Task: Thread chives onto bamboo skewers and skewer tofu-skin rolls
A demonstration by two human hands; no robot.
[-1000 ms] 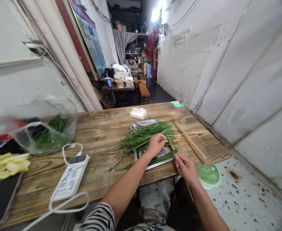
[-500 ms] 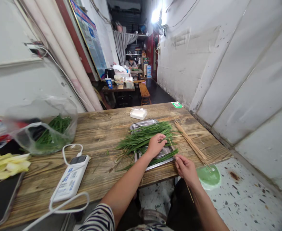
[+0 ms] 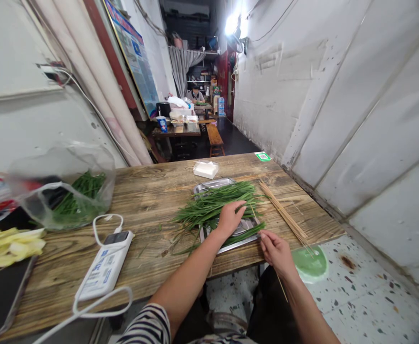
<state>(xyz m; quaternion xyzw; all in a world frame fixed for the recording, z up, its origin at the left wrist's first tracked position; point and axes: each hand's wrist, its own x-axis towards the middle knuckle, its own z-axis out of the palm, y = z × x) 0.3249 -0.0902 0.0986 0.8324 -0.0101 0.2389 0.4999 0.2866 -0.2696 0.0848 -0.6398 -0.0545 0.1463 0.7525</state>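
Head view shows green stalks (image 3: 213, 204) across a metal tray (image 3: 244, 225), partly beneath the left hand (image 3: 230, 220), its fingers parted; the right hand (image 3: 277, 250), just beside them, pinches a skewer (image 3: 282, 286).

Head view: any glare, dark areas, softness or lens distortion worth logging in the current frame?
Head view: the lamp burns out to white; head view: the recess above the grey curtain is dark; head view: the chives and bamboo skewers read clearly enough, though single blades blend together; head view: edges look stretched, probably wide-angle, and the top right corner darkens.
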